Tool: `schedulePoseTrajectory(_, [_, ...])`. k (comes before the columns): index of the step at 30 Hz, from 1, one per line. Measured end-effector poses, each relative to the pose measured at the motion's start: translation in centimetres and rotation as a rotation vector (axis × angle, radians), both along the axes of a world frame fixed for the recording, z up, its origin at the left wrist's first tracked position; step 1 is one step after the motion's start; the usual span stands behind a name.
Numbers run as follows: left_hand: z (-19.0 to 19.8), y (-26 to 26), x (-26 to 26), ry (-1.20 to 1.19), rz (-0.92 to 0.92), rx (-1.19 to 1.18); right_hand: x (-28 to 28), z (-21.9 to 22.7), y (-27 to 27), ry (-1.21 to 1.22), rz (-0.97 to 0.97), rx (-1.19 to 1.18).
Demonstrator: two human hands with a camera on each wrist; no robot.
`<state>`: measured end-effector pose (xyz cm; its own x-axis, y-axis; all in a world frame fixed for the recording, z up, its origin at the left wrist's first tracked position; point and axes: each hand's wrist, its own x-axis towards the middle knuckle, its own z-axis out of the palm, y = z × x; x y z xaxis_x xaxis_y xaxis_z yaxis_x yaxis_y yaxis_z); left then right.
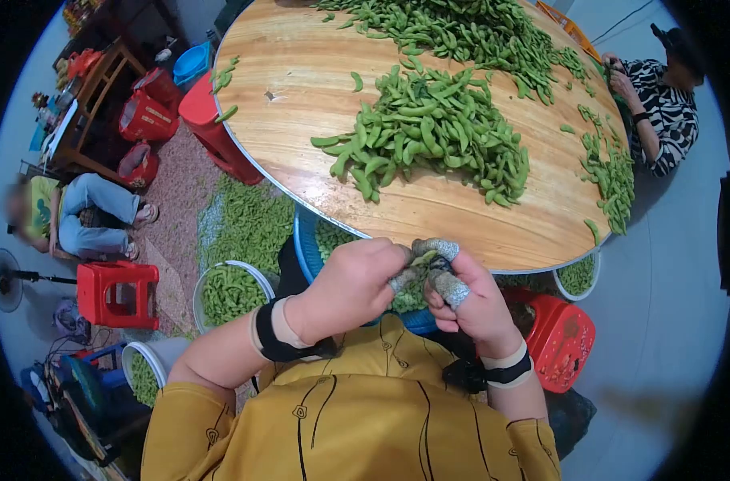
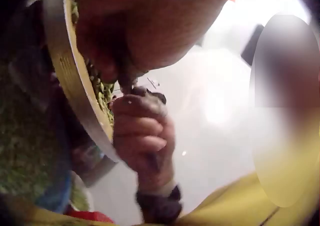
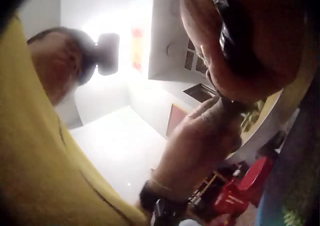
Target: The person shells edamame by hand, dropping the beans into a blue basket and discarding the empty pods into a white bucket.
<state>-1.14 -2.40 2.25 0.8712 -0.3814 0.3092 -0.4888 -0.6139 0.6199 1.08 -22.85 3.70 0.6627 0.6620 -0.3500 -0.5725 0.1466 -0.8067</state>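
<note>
In the head view my left hand [image 1: 357,272] and right hand [image 1: 469,297] meet over a blue basin [image 1: 305,244], just off the table's near edge. Grey and silvery wrapping covers several fingertips. Between those fingertips a green soybean pod [image 1: 419,263] is pinched by both hands, mostly hidden by them. Shelled green beans [image 1: 409,298] lie in the basin below. In the left wrist view the right hand [image 2: 142,131] has its fingers curled, its tips against the left hand's. The right wrist view shows the left hand [image 3: 200,136] meeting the right hand's fingers.
A round wooden table [image 1: 285,152] bears a near pile of pods [image 1: 429,136] and a larger far heap [image 1: 461,32]. White buckets of pods [image 1: 233,297] and red stools [image 1: 116,293] stand around. One person [image 1: 662,104] sits across the table, another [image 1: 84,208] at far left.
</note>
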Motion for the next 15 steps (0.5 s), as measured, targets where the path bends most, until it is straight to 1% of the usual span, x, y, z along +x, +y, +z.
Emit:
schedulePoseTrajectory(1, [-0.1,0.1,-0.1,0.007,0.001,0.000,-0.1,-0.1,-0.1,0.007,0.001,0.000])
schedulePoseTrajectory(3, [0.2,0.4,-0.2,0.866,-0.024,-0.656,-0.3,0.1,-0.4,0.208,0.027,0.107])
schedulePoseTrajectory(4, [-0.2,0.7,-0.1,1.041,-0.092,-0.851,-0.3,-0.1,-0.6,0.213,0.027,0.114])
schedulePoseTrajectory(5, [-0.6,1.0,0.0,1.046,-0.089,-0.844,-0.3,-0.3,-0.8,0.288,0.050,0.158])
schedulePoseTrajectory(6, [-1.0,1.3,0.2,1.140,-0.159,-0.937,-0.4,-0.4,-1.0,0.360,0.072,0.202])
schedulePoseTrajectory(7, [-1.4,1.4,0.3,1.235,-0.231,-1.030,-0.5,-0.5,-1.1,0.361,0.066,0.210])
schedulePoseTrajectory(8, [-1.6,1.4,0.4,1.241,-0.230,-1.022,-0.5,-0.6,-1.2,0.419,0.061,0.244])
schedulePoseTrajectory(9, [-1.8,1.2,0.4,1.272,-0.283,-1.116,-0.5,-0.7,-1.2,0.475,0.058,0.277])
schedulePoseTrajectory(10, [-1.7,1.0,0.5,1.298,-0.336,-1.210,-0.5,-0.5,-1.2,0.473,0.056,0.284])
schedulePoseTrajectory(11, [-1.4,0.7,0.6,1.300,-0.336,-1.201,-0.4,-0.1,-1.2,0.421,0.021,0.219])
schedulePoseTrajectory(12, [-0.6,0.1,0.7,1.205,-0.183,-1.011,-0.4,0.1,-1.2,0.369,-0.015,0.153])
schedulePoseTrajectory(13, [-0.2,-0.2,0.7,1.102,-0.039,-0.822,-0.3,0.1,-1.1,0.367,-0.019,0.158])
schedulePoseTrajectory(14, [-0.1,-0.4,0.8,1.102,-0.042,-0.817,-0.2,0.1,-1.0,0.315,-0.030,0.060])
schedulePoseTrajectory(15, [-0.1,-0.5,0.7,0.587,-0.049,-0.360,-0.2,0.1,-0.9,0.264,-0.041,-0.037])
